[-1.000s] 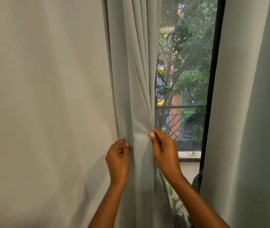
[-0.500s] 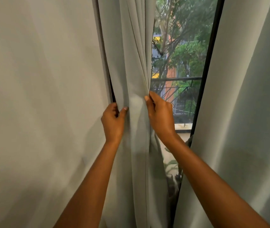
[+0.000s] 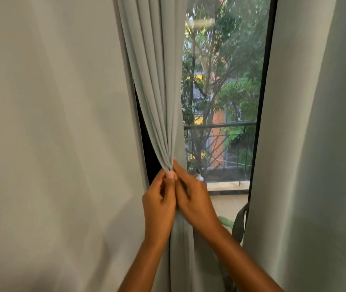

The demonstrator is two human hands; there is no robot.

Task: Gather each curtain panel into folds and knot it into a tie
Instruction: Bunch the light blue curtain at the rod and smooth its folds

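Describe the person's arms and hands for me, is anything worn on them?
Both arms are bare: the left forearm and right forearm show no sleeves within view. The left hand and right hand carry no gloves, rings, watch or bracelets that show. The one thumbnail in view looks short and unpainted.

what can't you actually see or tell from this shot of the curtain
All in the head view:
Top of the gathered curtain panel: cut off by the upper edge.
Its hem: cut off by the lower edge.
Fingers of the left hand and right hand: mostly hidden behind the folds.
Dark green thing beside the right curtain panel: half covered by it, unidentifiable.
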